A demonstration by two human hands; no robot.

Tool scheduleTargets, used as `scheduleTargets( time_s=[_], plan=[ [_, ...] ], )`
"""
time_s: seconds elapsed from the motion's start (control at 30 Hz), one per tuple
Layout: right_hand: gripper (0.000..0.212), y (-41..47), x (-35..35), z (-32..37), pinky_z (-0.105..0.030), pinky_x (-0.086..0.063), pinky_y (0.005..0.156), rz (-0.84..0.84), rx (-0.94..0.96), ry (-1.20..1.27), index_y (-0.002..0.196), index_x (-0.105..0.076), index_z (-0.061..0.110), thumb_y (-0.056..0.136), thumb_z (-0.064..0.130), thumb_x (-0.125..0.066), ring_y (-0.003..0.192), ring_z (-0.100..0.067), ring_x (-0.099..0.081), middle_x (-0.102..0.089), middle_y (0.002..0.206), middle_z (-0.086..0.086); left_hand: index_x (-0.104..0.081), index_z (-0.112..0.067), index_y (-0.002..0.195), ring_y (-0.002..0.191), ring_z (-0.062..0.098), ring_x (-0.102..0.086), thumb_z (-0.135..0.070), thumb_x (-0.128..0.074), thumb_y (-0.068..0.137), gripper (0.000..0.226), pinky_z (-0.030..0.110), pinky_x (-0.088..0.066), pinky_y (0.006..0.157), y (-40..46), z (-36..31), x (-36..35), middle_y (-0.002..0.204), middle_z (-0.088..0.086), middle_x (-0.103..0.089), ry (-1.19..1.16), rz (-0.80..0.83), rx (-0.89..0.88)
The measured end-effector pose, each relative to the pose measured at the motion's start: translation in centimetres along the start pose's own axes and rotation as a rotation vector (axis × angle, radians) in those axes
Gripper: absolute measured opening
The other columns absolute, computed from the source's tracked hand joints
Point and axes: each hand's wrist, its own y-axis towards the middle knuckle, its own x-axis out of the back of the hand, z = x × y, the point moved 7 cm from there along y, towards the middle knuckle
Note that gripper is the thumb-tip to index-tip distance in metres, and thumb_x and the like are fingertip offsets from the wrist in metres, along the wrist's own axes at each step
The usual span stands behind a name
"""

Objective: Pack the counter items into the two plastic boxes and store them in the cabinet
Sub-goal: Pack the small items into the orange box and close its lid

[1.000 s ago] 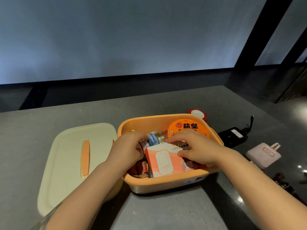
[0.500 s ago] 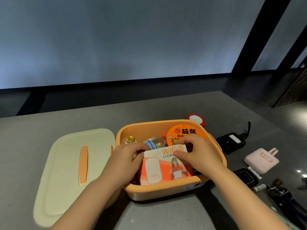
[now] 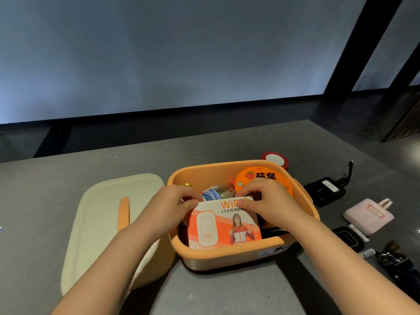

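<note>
At lower centre of the frame, two bare forearms reaching up into an orange box on a grey counter. Left hand at the box's left side, thumb and fingers pinching the top left corner of a WiFi carton. Right hand at centre right, thumb and curled fingers pinching the carton's top right edge. Carton standing tilted against the box's near wall, printed face toward the camera, lower edge hidden below the rim.

At lower right, near the frame edge, a dark bundle with keys, too dim to identify. Just above it, a small black case and a white stick-shaped item, touching or nearly so. Above these, a pink pouch lying flat on the counter.

At left of the box, a cream lid with an orange handle, lying flat, its right edge under or against the box; cannot tell which.

Inside the box behind the carton, a clear bottle lying on its side, a gold cap at the far left, a round orange tub leaning at the far right corner.

At right centre, a black device with a cable, apart from the box. Behind the far rim, a red-edged round item, partly hidden.
</note>
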Motion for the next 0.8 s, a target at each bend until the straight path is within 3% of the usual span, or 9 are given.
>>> scheduleTargets(
  time_s=[0.13,0.27,0.4,0.5,0.57,0.7,0.8],
  plan=[
    [0.011,0.7,-0.5,0.4,-0.029,-0.048,0.087,0.031,-0.021,-0.059,0.091,-0.073,0.035,0.080,0.035,-0.075,0.102,-0.005,-0.056,-0.064,0.104,0.019,-0.069,-0.034,0.099,0.092,0.002,-0.059,-0.026,-0.058,0.092,0.016,0.021,-0.050,0.079,-0.1,-0.1,-0.2,0.103,-0.016,-0.068,0.041,-0.018,-0.009],
    [0.014,0.7,-0.3,1.3,-0.039,-0.047,0.095,0.113,-0.013,-0.180,0.096,-0.072,0.034,0.082,0.038,-0.072,0.103,-0.009,-0.058,-0.066,0.108,0.016,-0.069,-0.032,0.102,0.094,0.004,-0.060,-0.023,-0.057,0.092,0.018,0.024,-0.051,0.081,-0.5,-0.3,-0.2,0.106,-0.013,-0.069,0.038,-0.048,-0.006],
    [0.022,-0.1,0.5,3.7,-0.033,-0.051,0.088,0.031,0.028,-0.154,0.108,-0.068,0.033,0.086,0.034,-0.068,0.098,-0.007,-0.060,-0.067,0.107,0.015,-0.070,-0.032,0.104,0.086,-0.002,-0.055,-0.023,-0.058,0.092,0.020,0.016,-0.044,0.074,-2.8,0.1,2.9,0.100,-0.018,-0.065,-0.004,-0.260,0.008],
    [0.022,-0.5,-0.1,8.5,-0.025,-0.050,0.078,-0.101,0.134,-0.056,0.109,-0.068,0.032,0.088,0.030,-0.067,0.091,-0.005,-0.059,-0.065,0.102,0.015,-0.070,-0.031,0.098,0.090,-0.003,-0.056,-0.022,-0.058,0.091,0.017,0.010,-0.040,0.075,-6.2,1.7,6.4,0.097,-0.019,-0.067,-0.054,-0.423,0.048],
    [0.019,-0.8,-1.9,13.0,-0.027,-0.049,0.076,-0.096,0.246,-0.030,0.106,-0.068,0.033,0.087,0.032,-0.065,0.088,-0.006,-0.060,-0.064,0.098,0.015,-0.070,-0.029,0.098,0.091,-0.006,-0.055,-0.022,-0.058,0.090,0.016,0.004,-0.037,0.073,-9.5,3.6,8.6,0.097,-0.020,-0.066,-0.084,-0.513,0.111],
    [0.019,-1.9,-7.7,20.9,-0.025,-0.043,0.074,0.000,0.398,0.044,0.104,-0.067,0.035,0.086,0.029,-0.067,0.086,-0.001,-0.057,-0.062,0.095,0.019,-0.068,-0.029,0.100,0.089,-0.006,-0.056,-0.022,-0.058,0.089,0.016,0.011,-0.039,0.070,-17.2,8.4,12.3,0.098,-0.018,-0.067,-0.076,-0.667,0.295],
    [0.021,-3.2,-13.3,25.8,-0.026,-0.044,0.079,0.138,0.470,0.064,0.103,-0.067,0.035,0.084,0.027,-0.069,0.086,0.000,-0.057,-0.063,0.098,0.020,-0.068,-0.029,0.101,0.075,-0.001,-0.048,-0.022,-0.058,0.089,0.017,0.006,-0.034,0.063,-23.4,12.0,14.7,0.096,-0.020,-0.063,-0.038,-0.726,0.423]
  ],
)
